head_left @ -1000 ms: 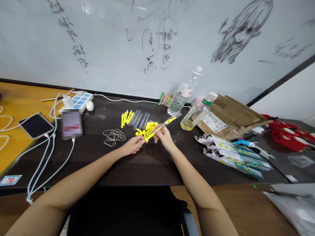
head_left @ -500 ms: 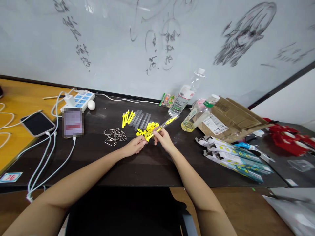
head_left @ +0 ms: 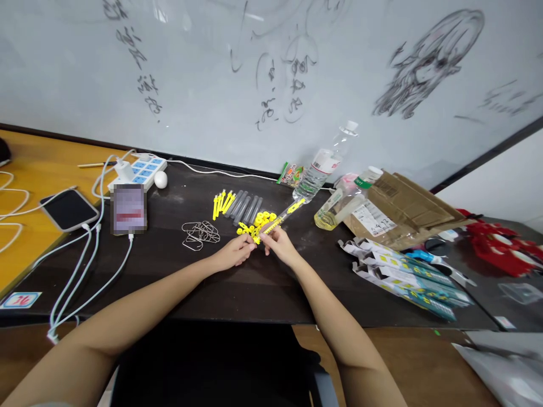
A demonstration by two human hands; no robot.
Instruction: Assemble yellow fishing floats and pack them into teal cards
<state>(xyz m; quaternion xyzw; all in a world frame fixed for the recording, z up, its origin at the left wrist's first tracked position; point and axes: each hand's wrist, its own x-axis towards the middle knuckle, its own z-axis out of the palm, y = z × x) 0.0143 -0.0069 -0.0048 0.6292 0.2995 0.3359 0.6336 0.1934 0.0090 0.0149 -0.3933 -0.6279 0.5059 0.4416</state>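
My right hand is closed around a slim clear tube with yellow parts inside and at its ends. The tube slants up to the right, and its yellow lower end is between my two hands. My left hand is pinched at that yellow lower end; its fingertips partly hide what they grip. Just beyond my hands lies a pile of small yellow rings and caps. Several clear tubes lie side by side behind it, with yellow rods to their left. Thin bent metal wires form a heap left of my left hand.
A water bottle and a bottle of yellowish liquid stand at the back right. Beside them are a cardboard box and opened cartons. Leftward are a power strip, a phone, a blurred-screen device and white cables.
The whole view has shifted slightly. My hands stay together at the tube's lower end, and the tube keeps nearly the same slant, its upper end seen slightly more clearly.
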